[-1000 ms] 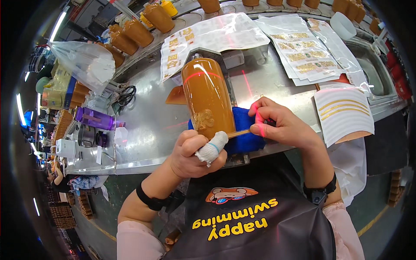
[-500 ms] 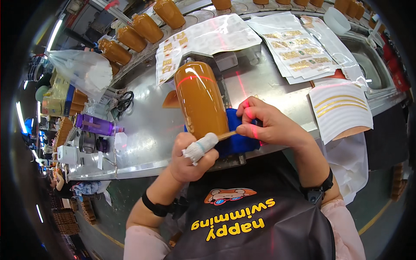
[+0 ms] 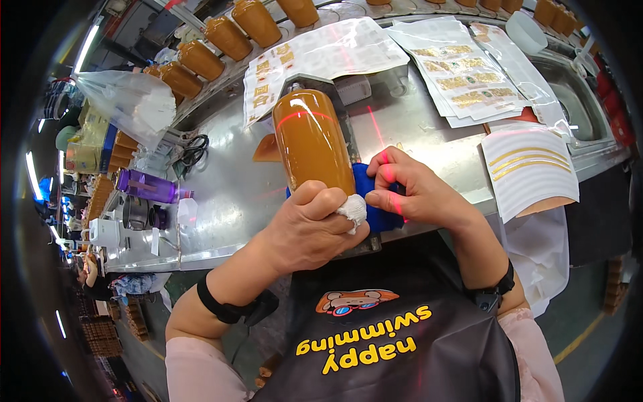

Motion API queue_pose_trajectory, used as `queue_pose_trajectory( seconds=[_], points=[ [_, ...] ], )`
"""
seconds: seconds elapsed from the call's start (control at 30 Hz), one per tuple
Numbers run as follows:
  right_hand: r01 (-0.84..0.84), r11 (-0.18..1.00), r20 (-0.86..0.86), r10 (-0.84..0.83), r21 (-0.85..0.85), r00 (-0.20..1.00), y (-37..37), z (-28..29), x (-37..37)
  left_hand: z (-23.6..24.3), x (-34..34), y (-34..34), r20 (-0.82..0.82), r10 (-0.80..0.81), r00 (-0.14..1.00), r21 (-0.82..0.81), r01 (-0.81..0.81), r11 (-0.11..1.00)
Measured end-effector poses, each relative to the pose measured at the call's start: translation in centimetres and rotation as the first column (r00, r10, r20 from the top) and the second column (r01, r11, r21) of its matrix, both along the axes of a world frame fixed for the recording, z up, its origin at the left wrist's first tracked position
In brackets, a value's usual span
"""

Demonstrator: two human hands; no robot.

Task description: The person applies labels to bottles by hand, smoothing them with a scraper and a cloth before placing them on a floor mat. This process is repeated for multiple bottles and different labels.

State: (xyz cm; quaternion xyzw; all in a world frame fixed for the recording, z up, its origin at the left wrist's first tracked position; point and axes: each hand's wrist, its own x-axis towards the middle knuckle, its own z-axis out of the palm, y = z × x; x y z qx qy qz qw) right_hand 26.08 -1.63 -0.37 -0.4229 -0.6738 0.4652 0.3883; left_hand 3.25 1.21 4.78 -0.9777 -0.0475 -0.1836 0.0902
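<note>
An amber glossy bottle (image 3: 308,137) lies lengthwise on a blue pad (image 3: 382,218), its neck pointing away from me, with a red laser line across it. My left hand (image 3: 308,228) is closed around a bunched white cloth (image 3: 350,211) at the bottle's near end, covering part of that end. My right hand (image 3: 408,187) is pinched just right of the cloth, laser light on its fingers; whatever is between its fingertips is too small to make out. Beyond the bottle lie printed decal sheets (image 3: 321,47).
More amber bottles (image 3: 228,37) line the back. Label stacks (image 3: 462,80) and gold-striped curved sheets (image 3: 529,167) lie right, beside a sink (image 3: 569,107). A purple flask (image 3: 144,184), cables (image 3: 194,151) and a plastic bag (image 3: 120,100) sit left. A co-worker's arm shows at far left.
My left hand has rotated forward over the bottle's near end, taking the white cloth rightward. The thin gold-brown strip seen earlier between my hands is no longer clearly visible.
</note>
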Motion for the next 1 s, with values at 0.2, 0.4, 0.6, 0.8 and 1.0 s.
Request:
queue_pose_trajectory(
  seconds=[0.2,0.4,0.6,0.8,1.0],
  points=[
    [0.011,0.993,-0.008,-0.010,0.115,1.000,-0.2,0.6,-0.8,-2.7,-2.9,-0.9,0.209,0.090,0.974,-0.057,-0.080,0.995],
    [0.022,0.999,-0.017,-0.021,0.041,1.000,-0.2,0.3,-0.6,-3.4,-2.7,-1.0,0.236,0.152,0.960,-0.131,-0.123,0.984],
    [0.062,0.994,0.020,-0.064,0.085,0.998,-0.5,-0.2,-0.2,-1.3,-0.9,-0.7,0.049,0.079,0.996,0.060,-0.081,0.995],
    [0.232,0.930,-0.101,-0.211,0.285,0.972,-1.0,-0.6,-0.4,-2.4,-1.3,-1.3,0.273,0.485,0.831,-0.251,-0.425,0.870],
    [-0.013,0.956,-0.482,-0.136,-0.294,0.866,-2.1,0.9,-0.5,-3.8,-2.0,-1.7,0.425,0.532,0.733,-0.584,-0.227,0.779]
  ],
)
